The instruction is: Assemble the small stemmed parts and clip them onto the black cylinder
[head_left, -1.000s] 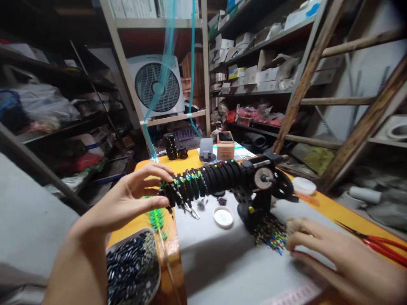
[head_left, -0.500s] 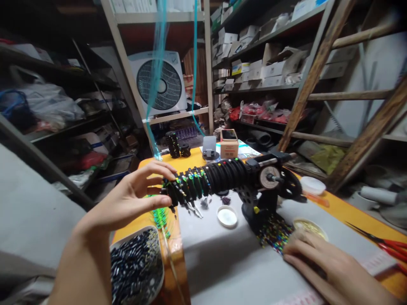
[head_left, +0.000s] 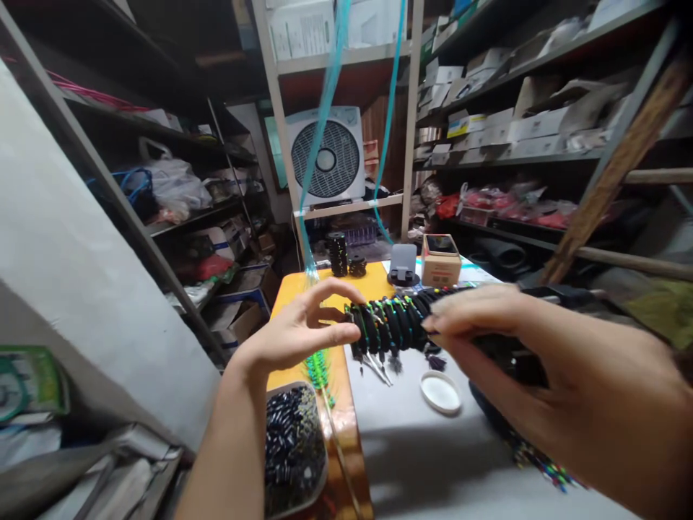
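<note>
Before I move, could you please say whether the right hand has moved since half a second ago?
Yes: judged against the white lid, the right hand has moved up and leftward in view, to the beaded black roll.

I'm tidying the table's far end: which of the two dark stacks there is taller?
The left stack, the one farther from the grey stand: it rises well above the squat stack beside it.

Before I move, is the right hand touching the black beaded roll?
Cannot tell. In the head view, the blurred fingertips of the right hand overlap the black beaded roll, showing neither contact nor a gap plainly.
</note>
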The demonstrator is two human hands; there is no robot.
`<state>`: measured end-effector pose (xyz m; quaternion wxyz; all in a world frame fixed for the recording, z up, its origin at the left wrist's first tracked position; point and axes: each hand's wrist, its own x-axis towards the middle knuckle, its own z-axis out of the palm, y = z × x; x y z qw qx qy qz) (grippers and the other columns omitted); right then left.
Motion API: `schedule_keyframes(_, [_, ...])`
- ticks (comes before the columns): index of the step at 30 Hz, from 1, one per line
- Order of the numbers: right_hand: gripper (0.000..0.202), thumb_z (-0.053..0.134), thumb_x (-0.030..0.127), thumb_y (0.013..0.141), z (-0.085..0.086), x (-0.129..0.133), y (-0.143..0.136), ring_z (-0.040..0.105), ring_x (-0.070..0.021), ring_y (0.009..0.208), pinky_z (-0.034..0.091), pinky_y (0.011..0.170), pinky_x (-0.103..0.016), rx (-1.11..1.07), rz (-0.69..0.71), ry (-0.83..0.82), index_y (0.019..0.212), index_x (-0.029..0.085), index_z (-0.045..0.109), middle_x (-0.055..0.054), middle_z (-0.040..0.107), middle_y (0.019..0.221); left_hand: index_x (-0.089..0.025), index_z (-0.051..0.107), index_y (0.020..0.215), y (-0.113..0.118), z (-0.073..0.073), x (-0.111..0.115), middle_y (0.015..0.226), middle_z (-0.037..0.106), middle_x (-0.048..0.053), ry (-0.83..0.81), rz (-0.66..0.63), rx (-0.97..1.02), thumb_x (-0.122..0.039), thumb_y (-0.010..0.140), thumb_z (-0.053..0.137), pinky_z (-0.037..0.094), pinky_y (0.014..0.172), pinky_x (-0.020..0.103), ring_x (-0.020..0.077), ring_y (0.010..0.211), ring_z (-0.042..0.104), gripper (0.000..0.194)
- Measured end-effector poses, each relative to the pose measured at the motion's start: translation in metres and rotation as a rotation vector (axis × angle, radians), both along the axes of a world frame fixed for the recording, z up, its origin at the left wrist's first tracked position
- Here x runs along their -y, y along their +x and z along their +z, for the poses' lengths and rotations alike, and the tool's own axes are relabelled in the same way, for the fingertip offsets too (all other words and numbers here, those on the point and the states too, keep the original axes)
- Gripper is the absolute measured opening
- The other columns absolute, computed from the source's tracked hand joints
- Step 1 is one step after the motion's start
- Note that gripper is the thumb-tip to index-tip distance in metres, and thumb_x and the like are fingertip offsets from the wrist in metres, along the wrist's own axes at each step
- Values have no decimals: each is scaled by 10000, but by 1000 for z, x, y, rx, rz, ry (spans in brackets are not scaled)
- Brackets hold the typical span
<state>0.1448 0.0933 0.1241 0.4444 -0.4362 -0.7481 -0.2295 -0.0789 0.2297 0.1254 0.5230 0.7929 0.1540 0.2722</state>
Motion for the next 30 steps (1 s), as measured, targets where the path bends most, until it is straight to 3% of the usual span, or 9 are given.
schedule_keyframes(4, [148, 636, 70, 879, 8, -22, -16, 701, -100, 784, 511, 729, -160, 10, 98, 39, 964, 188, 610, 8, 730, 884, -260, 589, 1086, 0, 1, 2, 1121, 533, 2, 2, -5, 6, -327, 856, 733, 493, 798, 314, 138, 890, 580, 279])
schedule_keyframes(8, [149, 663, 65, 859, 7, -32, -18, 712, -89, 759, 508, 683, -144, -48, 94, 1, 936, 180, 609, 7, 738, 886, -242, 589, 1092, 0, 2, 2, 1139, 534, 20, 6, 0, -3, -330, 861, 725, 493, 798, 346, 169, 913, 597, 282])
schedule_keyframes(14, [141, 679, 72, 839, 7, -33, -17, 686, -62, 672, 496, 637, -138, -72, 108, -47, 900, 182, 614, 29, 736, 841, -251, 593, 1095, 0, 1, 1, 1133, 531, 13, 8, -13, 6, -316, 862, 726, 481, 788, 336, 162, 906, 589, 276])
schedule_keyframes(30, [120, 657, 101, 868, 11, -30, -17, 715, -88, 751, 503, 610, -154, -74, 97, -62, 915, 193, 597, 22, 735, 877, -264, 592, 1091, 0, 1, 1, 1120, 538, 3, 3, -10, 1, -321, 859, 729, 480, 773, 301, 136, 875, 578, 275])
